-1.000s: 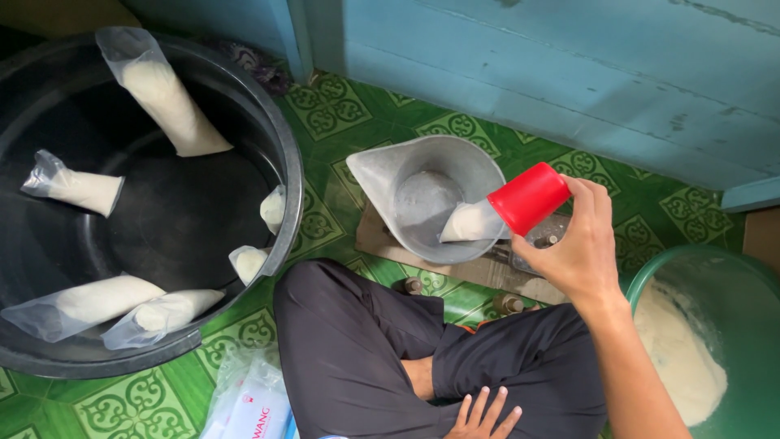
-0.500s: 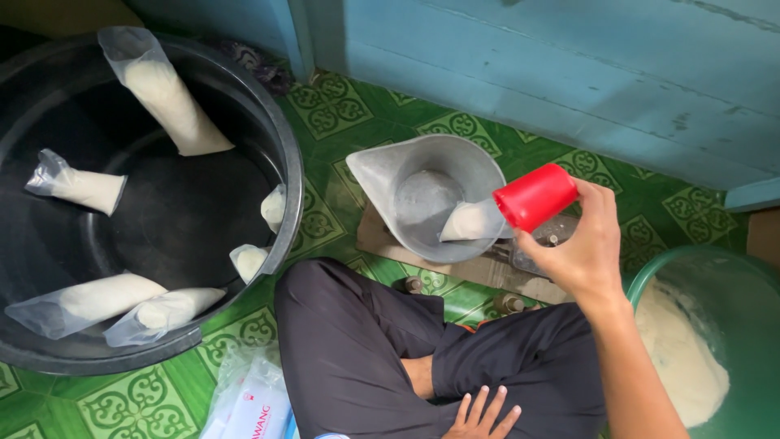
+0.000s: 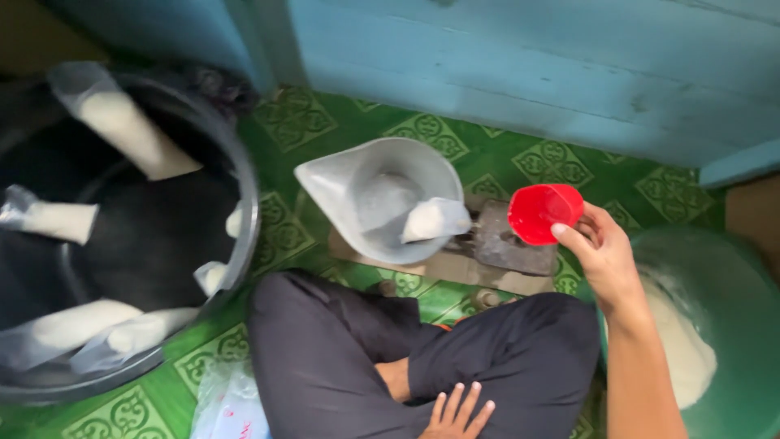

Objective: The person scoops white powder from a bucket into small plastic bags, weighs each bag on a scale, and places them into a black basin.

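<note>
My right hand (image 3: 605, 258) holds a red plastic cup (image 3: 543, 213), mouth turned toward me and empty, just right of a grey metal scale pan (image 3: 382, 167). In the pan lies a small clear bag of white powder (image 3: 435, 218). The pan rests on a balance scale (image 3: 512, 248) on a board. My left hand (image 3: 457, 410) lies flat on my crossed legs in dark trousers, fingers apart, holding nothing. A green bucket (image 3: 751, 268) with white powder stands by my right forearm.
A large black tub (image 3: 244, 211) at the left holds several filled clear bags of white powder. A stack of clear plastic bags (image 3: 227, 402) lies by my left knee. A blue wooden wall runs along the back above green patterned floor tiles.
My right hand has pulled the red cup back to the right, away from the pan, and turned its open mouth toward me. The view has shifted right and is blurred.
</note>
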